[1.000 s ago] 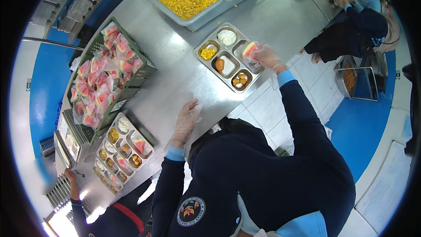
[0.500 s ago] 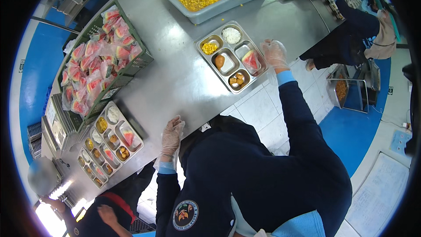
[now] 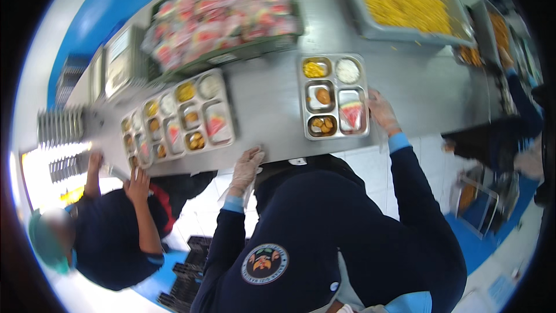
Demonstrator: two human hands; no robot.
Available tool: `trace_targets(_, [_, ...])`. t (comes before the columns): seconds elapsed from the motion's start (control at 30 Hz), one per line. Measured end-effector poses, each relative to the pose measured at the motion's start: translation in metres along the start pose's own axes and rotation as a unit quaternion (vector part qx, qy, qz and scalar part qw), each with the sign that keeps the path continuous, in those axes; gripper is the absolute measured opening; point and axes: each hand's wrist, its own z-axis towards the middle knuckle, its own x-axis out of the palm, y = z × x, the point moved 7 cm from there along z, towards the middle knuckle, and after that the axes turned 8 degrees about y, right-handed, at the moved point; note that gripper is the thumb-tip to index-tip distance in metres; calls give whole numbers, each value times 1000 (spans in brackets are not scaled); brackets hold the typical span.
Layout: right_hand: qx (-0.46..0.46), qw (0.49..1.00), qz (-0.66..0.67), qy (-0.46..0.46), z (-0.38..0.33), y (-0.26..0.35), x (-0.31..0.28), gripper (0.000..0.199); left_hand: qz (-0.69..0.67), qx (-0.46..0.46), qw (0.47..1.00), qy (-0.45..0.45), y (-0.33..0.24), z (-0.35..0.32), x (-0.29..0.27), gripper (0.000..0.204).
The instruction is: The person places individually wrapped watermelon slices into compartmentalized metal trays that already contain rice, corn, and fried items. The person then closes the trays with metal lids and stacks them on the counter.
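A steel compartment tray [image 3: 336, 95] lies near the table's front edge, holding white rice [image 3: 347, 71], yellow corn [image 3: 314, 69], a brown egg [image 3: 322, 97], a watermelon wedge [image 3: 351, 114] and browned chunks [image 3: 322, 124]. My right hand [image 3: 383, 111], in a clear plastic glove, grips the tray's right rim. My left hand [image 3: 248, 165], gloved too, rests at the table's front edge between this tray and a row of filled trays [image 3: 225, 97]. It holds nothing that I can see; its fingers are loosely bent.
A green crate [image 3: 231, 54] of wrapped watermelon pieces stands behind the filled trays. A grey tub [image 3: 405, 36] of yellow corn is at the back right. Empty trays [image 3: 61, 124] stand at far left, near a co-worker [image 3: 113, 237]. Another person [image 3: 524, 110] works at far right.
My view has turned, so the table now runs nearly level. The tray in my right hand has slid left along the table. The co-worker's hands at left have moved up to the table.
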Motion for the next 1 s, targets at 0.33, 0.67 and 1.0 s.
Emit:
trace_targets(0.33, [40,948,296,108,21,153,177,55,-41,4,996,-74,82,-2,-124,49])
trace_targets(0.67, [21,935,335,112,59,199,240,59,-20,78,996,-40,110,-2,-205,48])
trace_targets(1.0, [30,977,185,103,55,274,309,57,2,48,997,56,105,-1,-244,48])
